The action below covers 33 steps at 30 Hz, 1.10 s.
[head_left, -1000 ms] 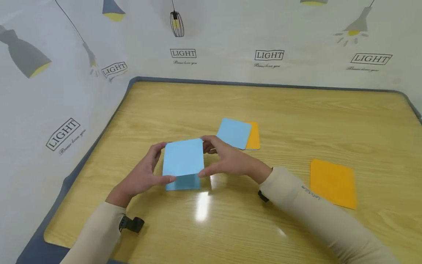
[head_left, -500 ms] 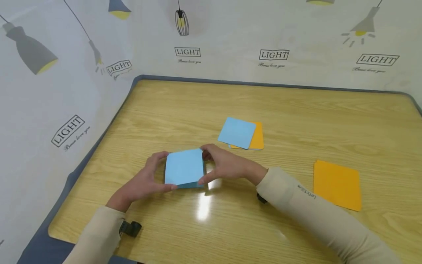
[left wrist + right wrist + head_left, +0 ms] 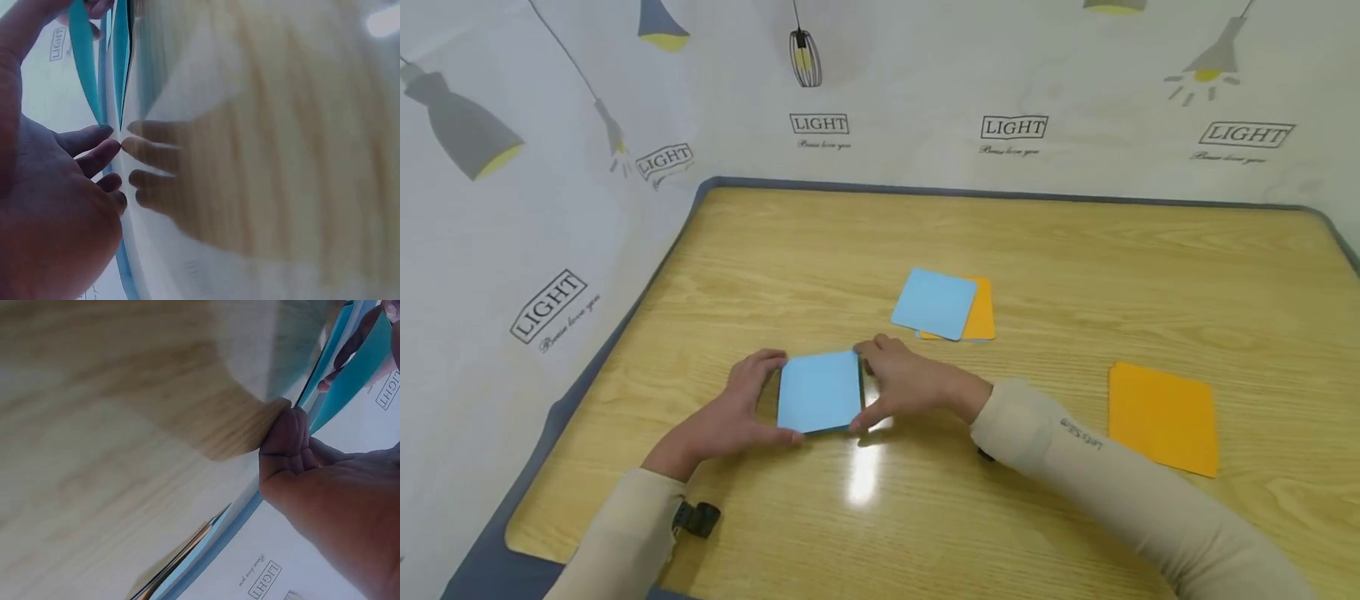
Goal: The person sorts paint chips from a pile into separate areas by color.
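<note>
A light blue square card (image 3: 820,390) lies low over the table between both hands. My left hand (image 3: 736,417) holds its left side, thumb at the near corner and fingers at the far one. On the opposite side my right hand (image 3: 910,385) grips it the same way. In the left wrist view the held card (image 3: 85,59) bows slightly and stands apart from a second blue card (image 3: 122,53) lying beneath it. The right wrist view has the same gap between the held card (image 3: 353,378) and the lower card (image 3: 325,359), while the right fingers' backs touch the tabletop.
Beyond the right hand, a blue card (image 3: 934,303) partly covers an orange card (image 3: 982,312). Several orange cards (image 3: 1163,421) sit in a pile at the right, beside the right sleeve. A printed white sheet (image 3: 917,50) stands behind the wooden table (image 3: 1037,242).
Both hands have come down with the blue card, and the lower blue card that showed beneath it is now nearly covered. The other cards stay where they were.
</note>
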{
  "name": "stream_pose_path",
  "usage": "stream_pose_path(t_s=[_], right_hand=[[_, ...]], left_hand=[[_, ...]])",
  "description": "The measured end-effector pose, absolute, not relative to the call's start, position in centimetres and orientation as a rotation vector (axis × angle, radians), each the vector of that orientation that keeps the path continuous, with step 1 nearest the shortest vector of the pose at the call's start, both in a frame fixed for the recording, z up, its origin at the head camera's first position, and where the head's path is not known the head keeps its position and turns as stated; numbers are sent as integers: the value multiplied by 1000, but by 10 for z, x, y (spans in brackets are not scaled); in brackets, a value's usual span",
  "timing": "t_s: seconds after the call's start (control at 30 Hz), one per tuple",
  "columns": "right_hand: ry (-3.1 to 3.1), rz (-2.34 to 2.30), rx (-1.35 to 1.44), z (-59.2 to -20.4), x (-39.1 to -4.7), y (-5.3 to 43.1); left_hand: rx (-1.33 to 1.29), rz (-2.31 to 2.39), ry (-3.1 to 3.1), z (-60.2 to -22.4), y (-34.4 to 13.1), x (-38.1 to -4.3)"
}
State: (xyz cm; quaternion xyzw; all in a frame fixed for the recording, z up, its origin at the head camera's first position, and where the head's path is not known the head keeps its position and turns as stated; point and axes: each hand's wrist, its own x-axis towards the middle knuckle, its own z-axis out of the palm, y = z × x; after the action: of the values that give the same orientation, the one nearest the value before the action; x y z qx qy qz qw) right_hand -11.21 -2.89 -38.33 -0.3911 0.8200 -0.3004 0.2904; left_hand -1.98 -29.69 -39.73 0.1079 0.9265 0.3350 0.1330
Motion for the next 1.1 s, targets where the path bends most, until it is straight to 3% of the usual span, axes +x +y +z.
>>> stream_pose_path(t_s=[0.57, 1.1], right_hand=[[2338, -634, -1028, -381, -113, -18], [2407, -987, -805, -361, -146, 45]], left_hand=[[344, 833, 2724, -390, -287, -32], [490, 1036, 2567, -370, -231, -120]])
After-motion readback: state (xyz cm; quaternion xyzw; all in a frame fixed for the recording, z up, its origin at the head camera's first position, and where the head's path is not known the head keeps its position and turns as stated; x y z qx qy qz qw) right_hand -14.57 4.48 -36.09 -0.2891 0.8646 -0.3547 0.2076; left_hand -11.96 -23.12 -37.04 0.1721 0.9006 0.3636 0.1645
